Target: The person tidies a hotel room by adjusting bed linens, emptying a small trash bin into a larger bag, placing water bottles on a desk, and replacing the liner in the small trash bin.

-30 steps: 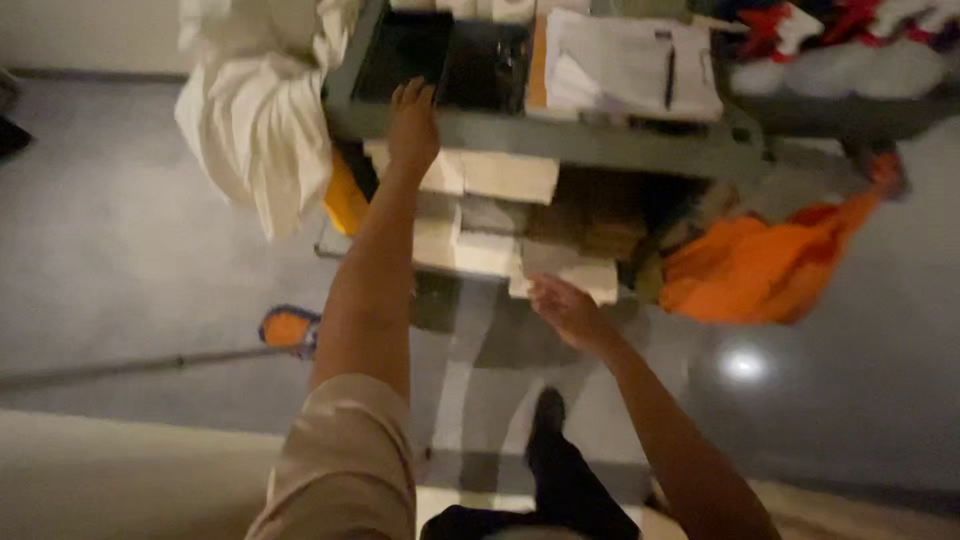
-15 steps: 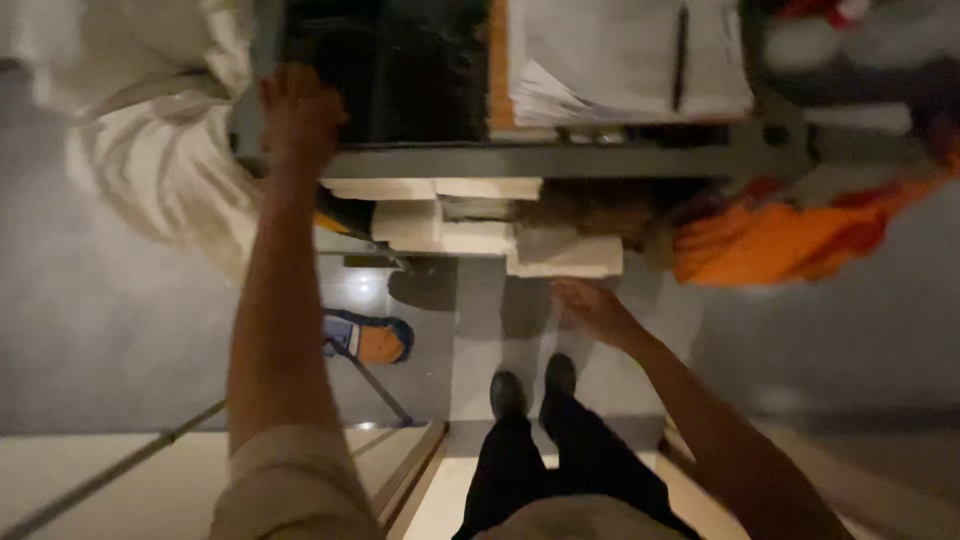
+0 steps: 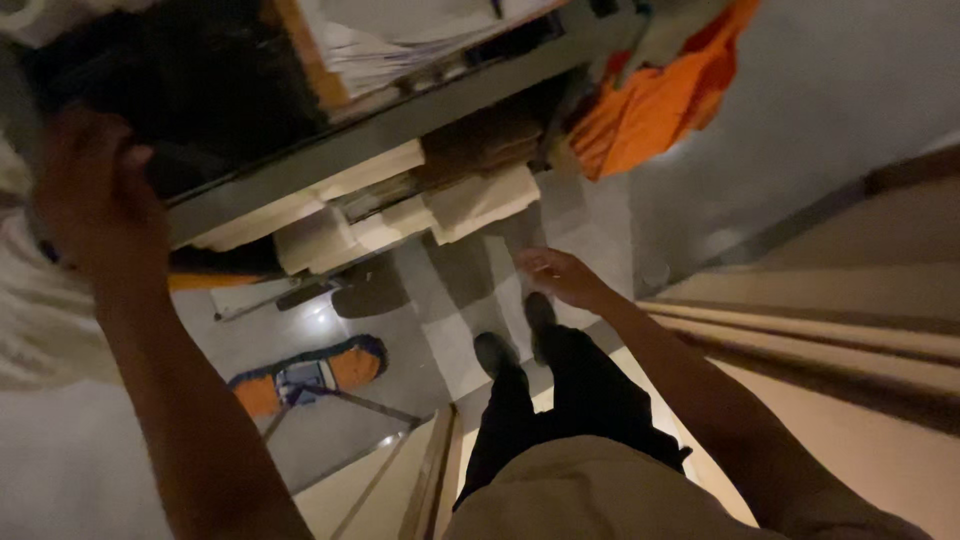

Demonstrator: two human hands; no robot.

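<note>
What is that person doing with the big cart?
A person stands at a grey cart on a tiled floor. The left hand grips the cart's top edge. The right hand hangs open and empty beside stacked folded towels. Papers lie on top, and an orange cloth hangs at one end.

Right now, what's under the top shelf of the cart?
Under the top shelf, folded pale towels are stacked beside brown packs. Anything further back is hidden in shadow.

dim room — glossy tiled floor [image 3: 450, 330]
</note>
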